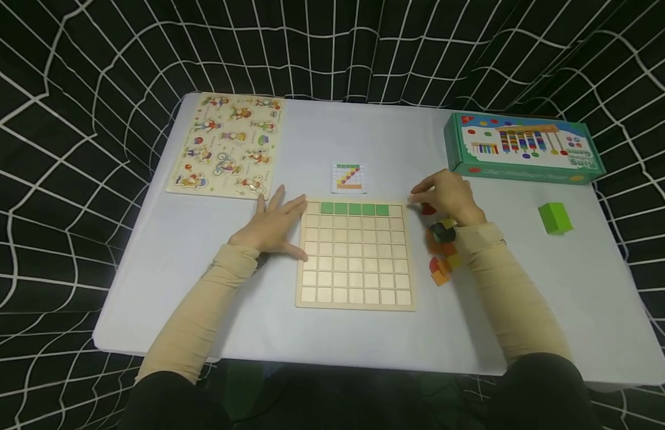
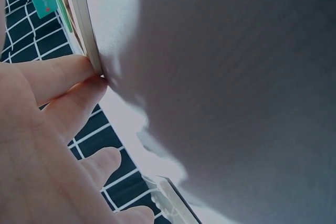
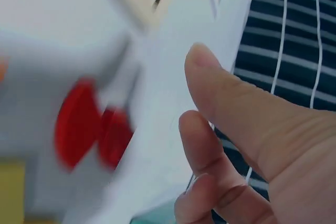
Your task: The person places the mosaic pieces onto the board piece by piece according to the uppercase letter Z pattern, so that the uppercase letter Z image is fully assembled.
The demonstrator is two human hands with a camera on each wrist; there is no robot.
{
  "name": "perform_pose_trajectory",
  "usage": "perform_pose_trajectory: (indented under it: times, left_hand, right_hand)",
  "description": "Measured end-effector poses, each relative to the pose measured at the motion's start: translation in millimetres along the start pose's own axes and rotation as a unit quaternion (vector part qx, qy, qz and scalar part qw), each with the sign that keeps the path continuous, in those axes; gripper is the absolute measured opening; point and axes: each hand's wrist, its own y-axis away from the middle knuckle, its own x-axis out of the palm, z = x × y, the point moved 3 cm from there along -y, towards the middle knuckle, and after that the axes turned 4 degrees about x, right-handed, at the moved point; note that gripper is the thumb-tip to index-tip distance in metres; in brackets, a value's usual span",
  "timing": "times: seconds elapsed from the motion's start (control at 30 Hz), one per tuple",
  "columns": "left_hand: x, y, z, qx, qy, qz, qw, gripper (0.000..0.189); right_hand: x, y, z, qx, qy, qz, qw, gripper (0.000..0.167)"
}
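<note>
A wooden grid board (image 1: 356,257) lies flat in the middle of the table, with several green squares (image 1: 355,209) set along its top row. My left hand (image 1: 270,228) spreads its fingers at the board's left side, and in the left wrist view two fingertips (image 2: 97,77) touch the board's edge. Near the top right corner of the board is my right hand (image 1: 445,194); the right wrist view shows a gap between thumb (image 3: 210,72) and fingers, with nothing held. Beside it lie red pieces (image 3: 79,124) and a loose pile of orange, yellow and dark pieces (image 1: 444,251).
A small card (image 1: 349,178) with a coloured grid pattern lies above the board. Back left is a picture puzzle board (image 1: 227,146); back right, a green toy box (image 1: 526,149). A green block (image 1: 555,218) stands farther right. Netting (image 1: 332,54) surrounds the table.
</note>
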Motion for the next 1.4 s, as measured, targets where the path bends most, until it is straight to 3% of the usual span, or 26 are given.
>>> perform_pose_trajectory:
  times: [0.3, 0.43, 0.6, 0.77, 1.0, 1.2, 1.4]
  left_hand:
    - [0.7, 1.0, -0.4, -0.001, 0.002, -0.004, 1.0, 0.125]
    - [0.6, 0.9, -1.4, 0.001, -0.001, -0.002, 1.0, 0.125]
    - [1.9, 0.1, -0.6, 0.004, -0.002, -0.004, 1.0, 0.125]
    - [2.2, -0.4, 0.4, 0.004, 0.0, -0.003, 1.0, 0.125]
    - [1.7, -0.6, 2.1, -0.004, -0.002, -0.001, 1.0, 0.127]
    - [0.1, 0.2, 0.9, -0.001, -0.002, -0.001, 1.0, 0.126]
    - [0.5, 0.2, 0.8, 0.004, 0.005, -0.005, 1.0, 0.125]
  right_hand:
    - [-9.5, -3.6, -35.1, 0.044, 0.008, -0.004, 0.999, 0.041]
    - [-2.3, -5.3, -39.1, 0.052, 0.015, 0.007, 0.9985, 0.043]
    - [4.0, -4.7, -37.3, 0.049, 0.018, -0.013, 0.9985, 0.037]
    - [-0.4, -0.8, -30.0, 0.046, -0.019, -0.011, 0.9987, 0.028]
    - [2.5, 5.1, 0.7, -0.007, -0.06, 0.063, 0.9961, 0.025]
    - [24.2, 8.2, 27.5, -0.07, -0.032, 0.101, 0.992, 0.02]
    - [38.0, 6.6, 35.5, -0.074, -0.013, 0.097, 0.9924, 0.019]
